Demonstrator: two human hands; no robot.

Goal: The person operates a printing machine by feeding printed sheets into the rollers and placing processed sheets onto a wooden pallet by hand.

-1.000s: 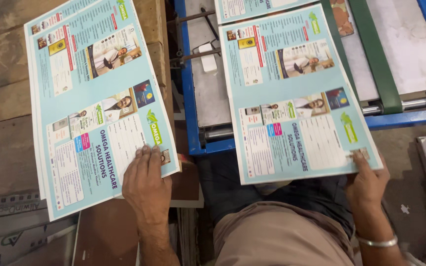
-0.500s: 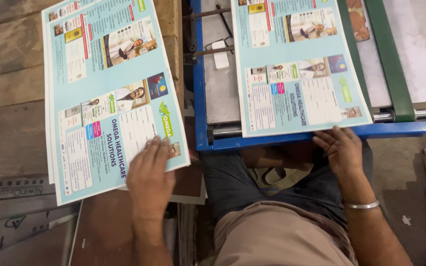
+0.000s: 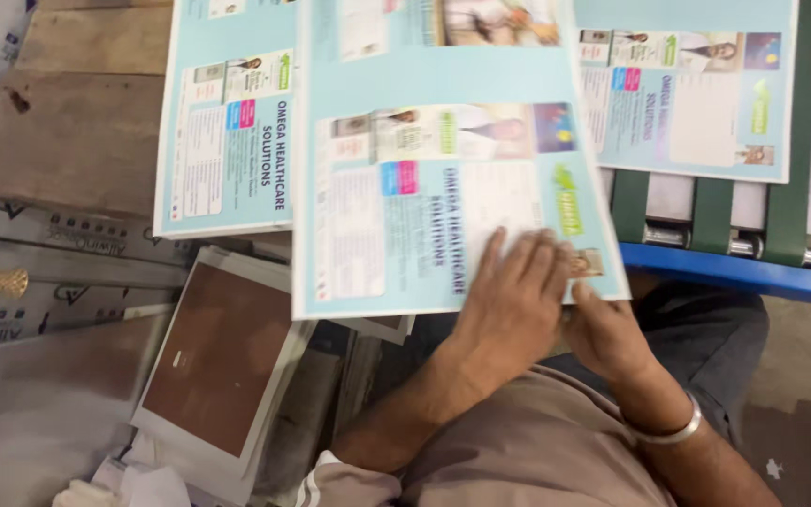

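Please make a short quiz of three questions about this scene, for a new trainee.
1. True or false: both hands touch the same printed sheet.
2. Which lies on the wooden pallet? A) a stack of printed sheets B) a metal bracelet
3. Fill in: the machine's frame edge is ____ in colour.

Key:
1. True: the left hand and right hand hold the middle sheet.
2. A: the stack on the pallet.
3. Blue, the frame.

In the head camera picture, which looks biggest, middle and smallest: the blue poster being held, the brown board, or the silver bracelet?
1. Blue poster, though it is nearest the camera.
2. Brown board.
3. Silver bracelet, by far the smallest.
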